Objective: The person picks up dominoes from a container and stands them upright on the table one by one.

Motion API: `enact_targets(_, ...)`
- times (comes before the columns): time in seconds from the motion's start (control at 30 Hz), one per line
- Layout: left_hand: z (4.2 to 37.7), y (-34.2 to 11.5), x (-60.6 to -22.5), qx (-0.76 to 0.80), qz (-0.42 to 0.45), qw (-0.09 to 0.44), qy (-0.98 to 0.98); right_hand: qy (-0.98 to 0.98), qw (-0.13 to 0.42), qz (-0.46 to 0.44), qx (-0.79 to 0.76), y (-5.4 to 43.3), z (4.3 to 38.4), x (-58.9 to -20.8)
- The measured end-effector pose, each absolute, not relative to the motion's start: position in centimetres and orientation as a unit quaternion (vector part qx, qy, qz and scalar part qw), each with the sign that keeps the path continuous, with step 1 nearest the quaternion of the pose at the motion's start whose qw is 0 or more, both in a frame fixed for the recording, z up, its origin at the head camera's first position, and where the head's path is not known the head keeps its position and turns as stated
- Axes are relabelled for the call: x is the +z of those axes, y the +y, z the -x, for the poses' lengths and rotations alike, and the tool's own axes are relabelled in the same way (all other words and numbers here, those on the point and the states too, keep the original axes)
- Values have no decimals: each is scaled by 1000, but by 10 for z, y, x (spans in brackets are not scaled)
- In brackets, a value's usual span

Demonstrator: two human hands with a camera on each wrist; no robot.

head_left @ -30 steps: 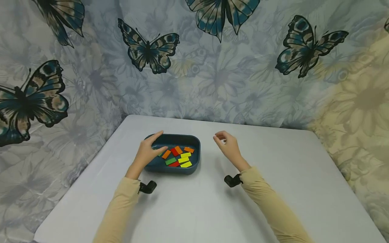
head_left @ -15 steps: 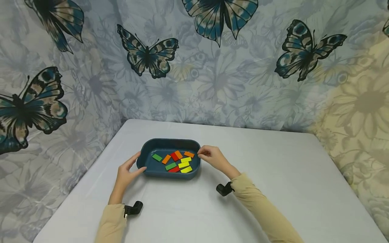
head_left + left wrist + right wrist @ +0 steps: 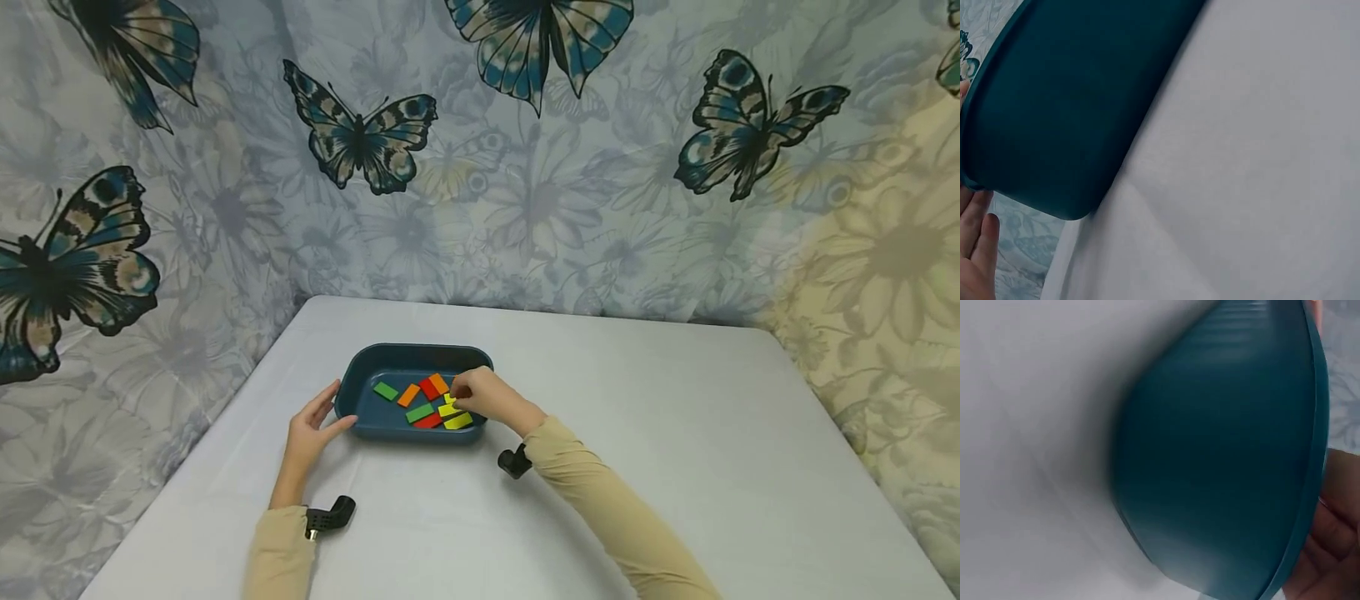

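Note:
A dark blue rectangular tray [image 3: 405, 433] with rounded corners holds several small flat blocks: green [image 3: 386, 391], orange [image 3: 408, 395], red [image 3: 428, 389] and yellow [image 3: 458, 422]. My left hand [image 3: 309, 433] spans the tray's left end, thumb and fingers fairly straight and touching its rim. Reaching over the right rim, my right hand [image 3: 486, 395] has bent fingers, their tips at the yellow blocks. Whether they pinch one is hidden. In the right wrist view, the tray's outer wall [image 3: 1216, 450] blocks the fingertips; part of the right hand [image 3: 1329, 544] shows beyond the rim.
The tray stands on a white-covered table [image 3: 630, 417], left of its middle. A wall covering [image 3: 540, 208] with butterflies and flowers rises behind the table and along its left side. Each wrist carries a small black camera, such as the left camera [image 3: 330, 515].
My left hand has drawn back from above the tray to its left end. From the table's right part, my right hand has moved left over the blocks, covering the rightmost orange one.

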State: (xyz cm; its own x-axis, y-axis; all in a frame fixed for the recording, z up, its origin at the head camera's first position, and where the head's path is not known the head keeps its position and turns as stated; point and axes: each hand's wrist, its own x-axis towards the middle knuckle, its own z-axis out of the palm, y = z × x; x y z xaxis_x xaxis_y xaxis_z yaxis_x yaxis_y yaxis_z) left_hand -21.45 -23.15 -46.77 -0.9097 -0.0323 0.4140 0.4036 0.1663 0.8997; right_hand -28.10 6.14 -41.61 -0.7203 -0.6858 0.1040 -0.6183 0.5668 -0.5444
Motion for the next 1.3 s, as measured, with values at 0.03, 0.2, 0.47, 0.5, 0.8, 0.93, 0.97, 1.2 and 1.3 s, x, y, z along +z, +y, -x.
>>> enact_targets(0.03,217,-233,-470,-637,126,170,-741,887,63,364,-276,59,282,-415)
enact_targets(0.2,225,-241,-486,-652,138,162,-728,906,103,360,-197,51,283,-413)
enact_targets(0.47,223,-245,-487,-664,158,144,-716,921,135,356,-79,36,283,-417)
enact_targets(0.5,222,-246,-487,-668,159,138,-714,921,136,357,-70,35,283,-417)
enact_targets(0.8,222,-245,-492,-690,149,123,-697,923,145,355,-29,29,284,-425)
enact_targets(0.93,220,-244,-495,-690,142,120,-700,921,149,358,-38,29,285,-431)
enact_targets(0.97,220,-244,-495,-689,141,121,-701,920,147,362,-40,28,285,-431)
enact_targets(1.2,221,-244,-494,-695,140,132,-693,911,130,384,-82,30,290,-427)
enact_targets(1.3,225,-242,-493,-701,144,125,-687,910,131,379,-102,33,292,-426)
